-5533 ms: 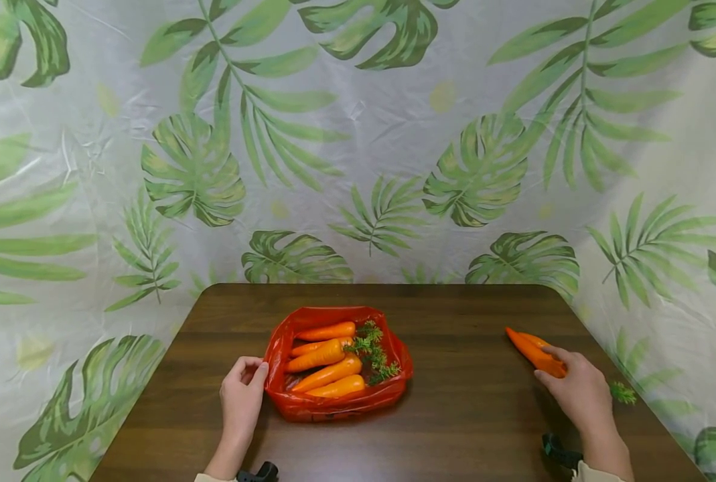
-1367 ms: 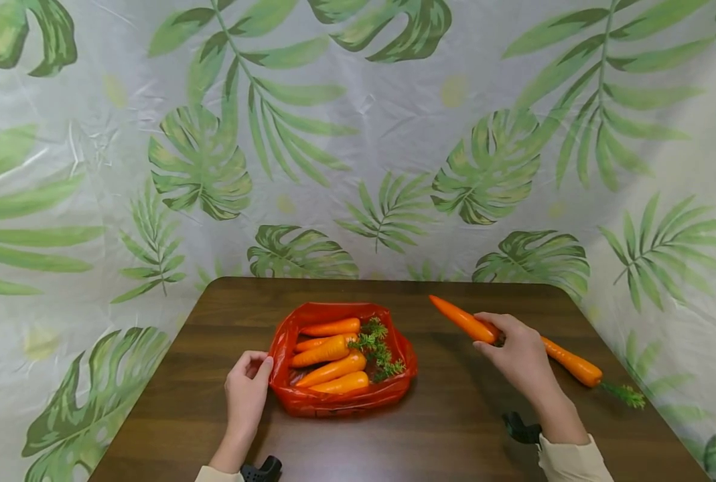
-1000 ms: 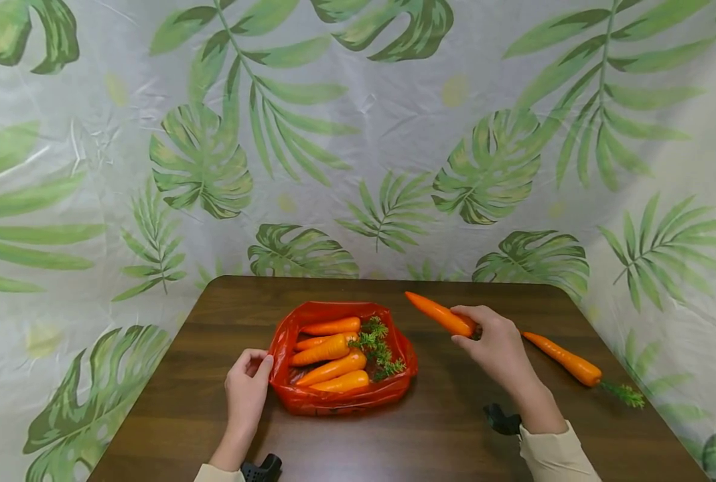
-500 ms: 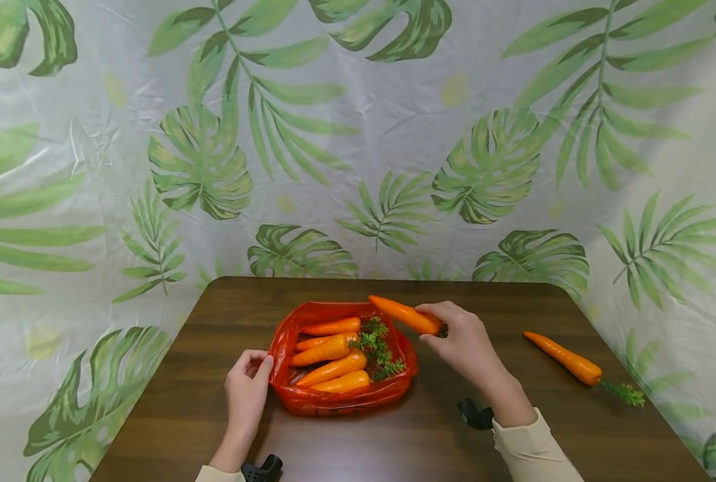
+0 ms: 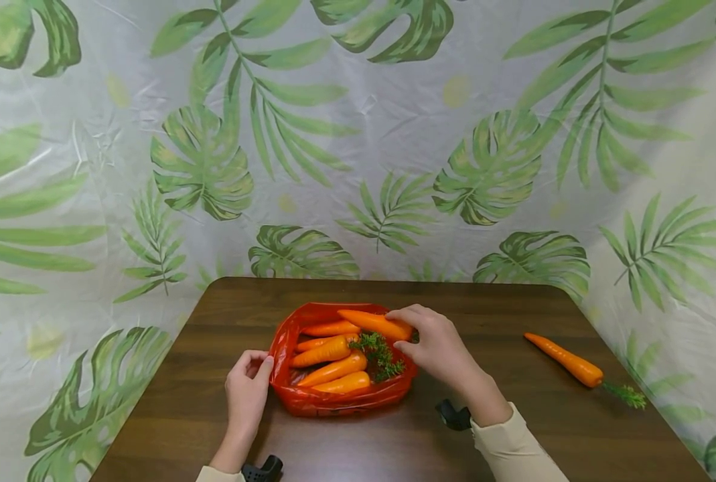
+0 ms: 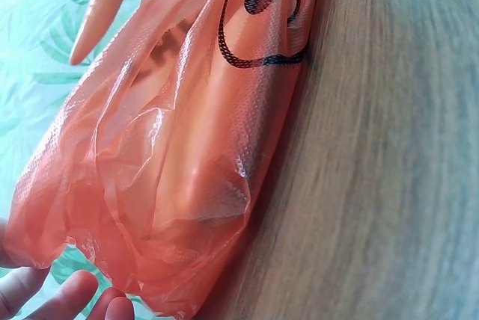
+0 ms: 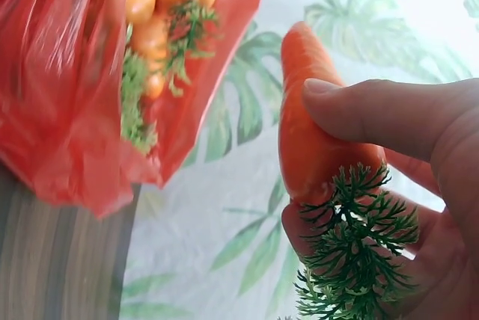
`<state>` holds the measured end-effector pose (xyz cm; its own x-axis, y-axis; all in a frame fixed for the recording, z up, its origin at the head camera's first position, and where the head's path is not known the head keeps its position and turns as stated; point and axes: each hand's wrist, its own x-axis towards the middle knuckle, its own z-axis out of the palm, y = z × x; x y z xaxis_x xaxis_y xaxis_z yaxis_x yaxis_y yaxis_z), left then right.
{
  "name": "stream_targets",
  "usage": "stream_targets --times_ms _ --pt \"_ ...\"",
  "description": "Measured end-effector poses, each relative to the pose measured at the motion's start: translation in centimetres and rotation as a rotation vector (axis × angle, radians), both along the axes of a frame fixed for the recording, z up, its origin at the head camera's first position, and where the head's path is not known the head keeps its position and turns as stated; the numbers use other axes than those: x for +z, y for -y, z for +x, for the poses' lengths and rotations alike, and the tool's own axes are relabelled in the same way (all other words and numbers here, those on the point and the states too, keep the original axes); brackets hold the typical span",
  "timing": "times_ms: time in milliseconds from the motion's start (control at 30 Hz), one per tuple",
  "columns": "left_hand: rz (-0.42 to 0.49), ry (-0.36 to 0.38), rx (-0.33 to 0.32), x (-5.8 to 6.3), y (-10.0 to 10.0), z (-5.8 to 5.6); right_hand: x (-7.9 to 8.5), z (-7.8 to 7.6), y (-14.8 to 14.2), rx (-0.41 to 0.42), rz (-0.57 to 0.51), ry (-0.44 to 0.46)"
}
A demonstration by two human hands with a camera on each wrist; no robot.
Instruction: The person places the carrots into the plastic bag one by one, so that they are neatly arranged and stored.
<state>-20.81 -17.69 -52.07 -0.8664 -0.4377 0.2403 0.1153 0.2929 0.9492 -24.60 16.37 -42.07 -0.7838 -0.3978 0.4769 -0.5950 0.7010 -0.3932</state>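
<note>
A red plastic bag (image 5: 348, 404) stands with its mouth spread wide on the table, several orange carrots (image 5: 331, 369) with green tops lying inside. At its left rim my left hand (image 5: 244, 391) pinches the plastic between thumb and fingers. My right hand (image 5: 439, 345) grips another carrot (image 5: 372, 324) near its leafy end and holds it above the bag's far right side, tip pointing left. In the right wrist view the thumb lies along this carrot (image 7: 314, 137), its green leaves (image 7: 352, 245) hanging by the palm. The left wrist view shows the bag's side (image 6: 172, 155) with fingertips (image 6: 75, 290) at its edge.
One more carrot (image 5: 568, 361) with a green top lies on the right part of the dark wooden table (image 5: 358, 445). Behind the table hangs a leaf-patterned sheet (image 5: 394, 147). Black wrist devices (image 5: 264, 468) sit on both forearms.
My right hand has lifted one of the two carrots at the right and carried it left to over the bag. The left hand keeps its hold on the rim.
</note>
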Motion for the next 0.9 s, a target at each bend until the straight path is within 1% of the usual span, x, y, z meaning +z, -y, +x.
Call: stream_targets --times_ms 400,600,767,900 --pt "0.008 -0.006 -0.001 0.0 0.1 0.0 -0.4 0.4 3.1 0.146 0.081 0.007" --pt "0.003 -0.014 0.001 0.0 0.2 -0.1 -1.0 0.3 4.4 0.167 0.116 0.028" --pt "0.002 0.004 0.0 0.0 0.1 0.0 -1.8 0.3 5.1 0.186 0.154 0.051" --pt "0.005 0.008 -0.002 -0.1 0.1 0.0 -2.1 0.3 5.6 0.192 0.193 0.063"
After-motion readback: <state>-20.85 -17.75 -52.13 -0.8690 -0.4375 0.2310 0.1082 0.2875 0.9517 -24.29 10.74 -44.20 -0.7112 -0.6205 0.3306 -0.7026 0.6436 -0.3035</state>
